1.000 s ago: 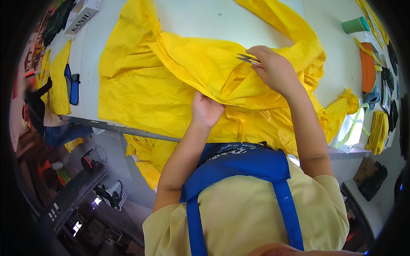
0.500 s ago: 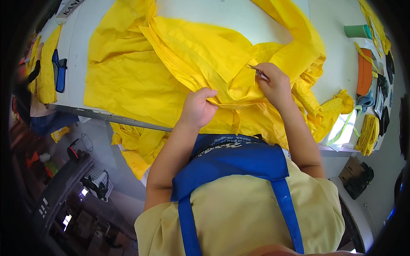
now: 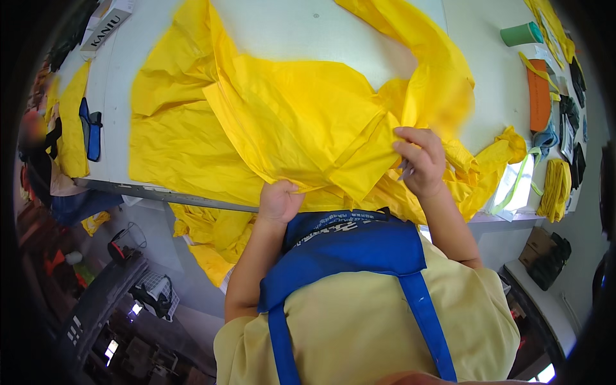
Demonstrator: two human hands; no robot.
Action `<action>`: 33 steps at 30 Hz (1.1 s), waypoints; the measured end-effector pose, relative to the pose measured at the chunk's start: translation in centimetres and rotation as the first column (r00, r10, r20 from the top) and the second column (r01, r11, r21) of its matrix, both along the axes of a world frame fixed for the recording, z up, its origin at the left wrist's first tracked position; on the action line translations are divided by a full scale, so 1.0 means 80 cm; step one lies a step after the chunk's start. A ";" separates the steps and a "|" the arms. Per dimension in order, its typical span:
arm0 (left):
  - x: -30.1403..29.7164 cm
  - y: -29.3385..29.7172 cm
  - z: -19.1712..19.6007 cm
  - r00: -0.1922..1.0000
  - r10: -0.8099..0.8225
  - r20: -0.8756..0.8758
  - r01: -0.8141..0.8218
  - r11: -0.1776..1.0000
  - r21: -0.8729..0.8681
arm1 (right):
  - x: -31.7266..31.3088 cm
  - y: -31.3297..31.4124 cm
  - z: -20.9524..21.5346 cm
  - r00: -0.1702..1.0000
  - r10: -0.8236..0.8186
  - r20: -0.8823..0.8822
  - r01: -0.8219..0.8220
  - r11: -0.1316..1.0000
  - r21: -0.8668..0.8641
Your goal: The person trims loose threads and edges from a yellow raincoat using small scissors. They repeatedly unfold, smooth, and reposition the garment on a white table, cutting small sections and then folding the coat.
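A yellow jacket [image 3: 301,109] of thin, creased fabric lies spread over the table and hangs past its near edge. My left hand [image 3: 280,201] is closed on the jacket's front edge, close to the table's near side. To the right, my right hand [image 3: 420,160] pinches a raised fold of the same jacket between thumb and fingers. Tucked in that palm is a small metal tool [image 3: 405,168], apparently thread snips, mostly hidden by the fingers. The zipper seen earlier along the front edge is now hard to make out.
Along the right stand a green roll [image 3: 521,34], an orange piece [image 3: 539,96] and a folded yellow bundle [image 3: 554,190]. A blue-and-black item [image 3: 92,128] and a white box [image 3: 108,24] lie at the left. Another person's arm shows at the far left.
Both hands have come nearer to me, drawing the jacket's front along. My right hand has turned and now pinches the fabric; the tool's pointed tip no longer sticks out.
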State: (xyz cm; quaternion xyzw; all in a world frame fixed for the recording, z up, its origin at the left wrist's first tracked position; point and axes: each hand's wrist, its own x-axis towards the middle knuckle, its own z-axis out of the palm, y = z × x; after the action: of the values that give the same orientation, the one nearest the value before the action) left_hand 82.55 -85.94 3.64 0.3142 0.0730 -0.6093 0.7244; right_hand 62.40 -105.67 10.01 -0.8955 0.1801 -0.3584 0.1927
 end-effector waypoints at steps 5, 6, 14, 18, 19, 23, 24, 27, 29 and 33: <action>0.002 0.046 -0.010 0.996 -0.038 0.079 0.028 0.991 0.130 | 0.015 0.030 -0.009 0.976 0.215 -0.041 -0.209 0.970 0.123; 0.006 0.048 -0.006 0.997 -0.008 0.080 -0.004 0.989 0.147 | 0.017 0.034 -0.013 0.968 0.248 -0.036 -0.239 0.958 0.158; 0.095 -0.026 0.006 0.932 0.174 0.317 -0.226 0.965 0.135 | 0.008 -0.028 -0.007 0.984 0.131 -0.122 0.018 0.603 0.797; 0.144 -0.060 -0.002 0.901 0.120 0.418 -0.211 0.961 0.180 | 0.003 -0.047 0.005 0.891 0.369 -0.265 0.036 0.525 0.851; 0.151 -0.066 0.000 0.905 0.105 0.413 -0.204 0.958 0.204 | 0.004 -0.049 0.012 0.855 0.438 -0.277 0.033 0.488 0.872; 0.150 -0.072 0.016 0.930 0.232 0.285 -0.239 0.971 -0.010 | 0.051 -0.091 0.032 0.912 0.273 -0.307 0.169 0.431 0.887; 0.144 -0.072 0.028 0.929 0.266 0.256 -0.265 0.963 -0.040 | 0.070 -0.117 0.018 0.876 0.243 -0.417 0.202 0.601 0.774; 0.126 -0.067 0.048 0.882 0.404 0.242 -0.438 0.893 0.106 | 0.127 -0.180 -0.009 0.812 0.009 -0.583 0.358 0.782 0.510; 0.120 -0.061 0.045 0.837 0.460 0.296 -0.515 0.845 0.142 | 0.171 -0.178 -0.004 0.931 0.099 -0.353 0.147 0.782 0.606; 0.115 -0.048 0.016 0.841 0.452 0.298 -0.486 0.873 0.049 | 0.276 -0.056 0.006 0.860 0.463 -0.215 -0.095 0.558 0.824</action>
State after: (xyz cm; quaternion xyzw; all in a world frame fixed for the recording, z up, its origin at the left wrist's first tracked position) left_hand 91.74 -89.75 4.94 0.4127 0.0829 -0.3576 0.8336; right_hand 84.47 -110.18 10.49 -0.7871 0.2070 -0.0096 0.5809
